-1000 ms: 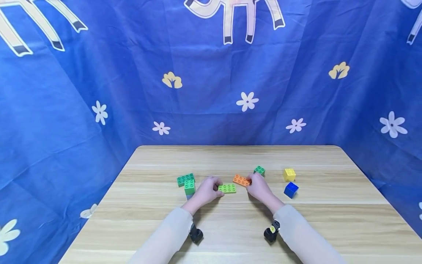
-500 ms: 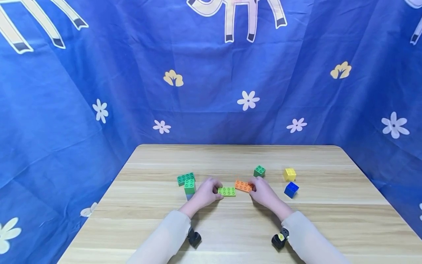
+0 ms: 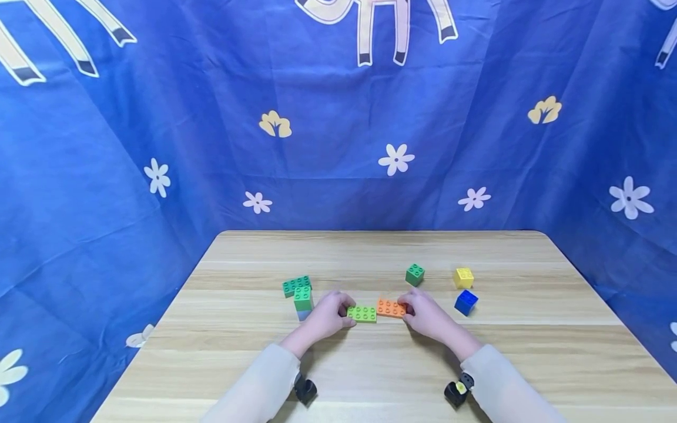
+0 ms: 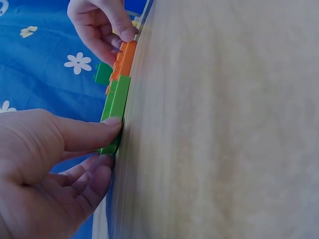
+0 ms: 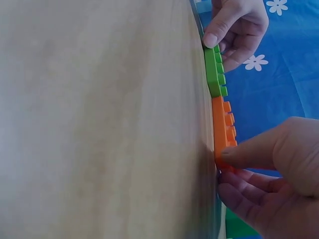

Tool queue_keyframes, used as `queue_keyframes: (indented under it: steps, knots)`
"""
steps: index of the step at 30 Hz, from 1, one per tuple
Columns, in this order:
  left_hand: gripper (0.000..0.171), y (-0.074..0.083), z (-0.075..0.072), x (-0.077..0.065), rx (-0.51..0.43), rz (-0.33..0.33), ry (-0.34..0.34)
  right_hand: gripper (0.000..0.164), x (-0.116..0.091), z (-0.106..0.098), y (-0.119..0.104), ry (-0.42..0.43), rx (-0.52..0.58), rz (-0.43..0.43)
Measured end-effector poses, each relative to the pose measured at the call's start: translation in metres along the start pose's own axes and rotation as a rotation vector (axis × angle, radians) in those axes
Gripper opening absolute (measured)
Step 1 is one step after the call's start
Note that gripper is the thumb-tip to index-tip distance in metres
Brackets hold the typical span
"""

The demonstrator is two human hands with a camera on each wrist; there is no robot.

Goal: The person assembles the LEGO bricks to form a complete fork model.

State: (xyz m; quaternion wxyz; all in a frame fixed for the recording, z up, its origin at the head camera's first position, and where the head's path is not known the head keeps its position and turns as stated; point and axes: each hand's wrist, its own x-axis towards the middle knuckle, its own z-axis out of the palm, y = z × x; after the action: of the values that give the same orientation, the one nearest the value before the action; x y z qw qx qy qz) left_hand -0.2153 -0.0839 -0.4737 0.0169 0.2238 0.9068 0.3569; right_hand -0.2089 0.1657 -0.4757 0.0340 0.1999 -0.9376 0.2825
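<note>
In the head view a lime green toy brick (image 3: 362, 315) and an orange toy brick (image 3: 391, 308) lie end to end on the table, studs up. My left hand (image 3: 329, 314) pinches the lime brick at its left end, thumb on the near side. The orange brick's right end is pinched by my right hand (image 3: 427, 316). From the left wrist, the lime brick (image 4: 117, 104) shows its long side under the thumb, its far end right at the orange brick (image 4: 125, 62). The right wrist view shows the orange brick (image 5: 220, 127) between thumb and fingers.
Left of the hands stand a dark green brick (image 3: 296, 286) and a green brick (image 3: 303, 298) stacked on a blue one (image 3: 304, 315). Behind the right hand is a small green brick (image 3: 415, 274). Yellow (image 3: 463, 278) and blue (image 3: 466, 302) bricks sit farther right on the wooden table (image 3: 508, 370).
Both bricks have slid toward the near edge of the table. The orange brick has turned nearly in line with the lime one, and the gap between them has closed.
</note>
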Motion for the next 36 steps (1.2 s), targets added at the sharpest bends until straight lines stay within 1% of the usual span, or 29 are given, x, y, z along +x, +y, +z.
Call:
queue_keyframes:
  steps: [7,12,17,20,27,36]
  knots:
    - [0.032,0.001,0.000,-0.008,-0.016,0.014,0.001,0.030,-0.011,-0.001,0.001,-0.035,-0.007,-0.042]
    - [0.032,0.003,0.000,-0.013,-0.018,0.006,0.004,0.030,-0.018,-0.002,0.000,-0.044,-0.003,-0.070]
    - [0.032,0.002,0.001,-0.018,-0.005,0.021,0.009,0.030,-0.023,-0.002,-0.001,-0.045,0.005,-0.103]
    - [0.032,0.002,0.002,-0.019,-0.001,0.040,0.017,0.029,-0.026,-0.001,-0.002,-0.047,0.011,-0.118]
    - [0.032,0.001,0.002,-0.020,0.003,0.061,0.018,0.029,-0.028,-0.002,-0.005,-0.057,0.013,-0.129]
    - [0.032,0.001,0.003,-0.021,-0.009,0.052,0.010,0.030,-0.030,-0.001,-0.003,-0.056,0.014,-0.154]
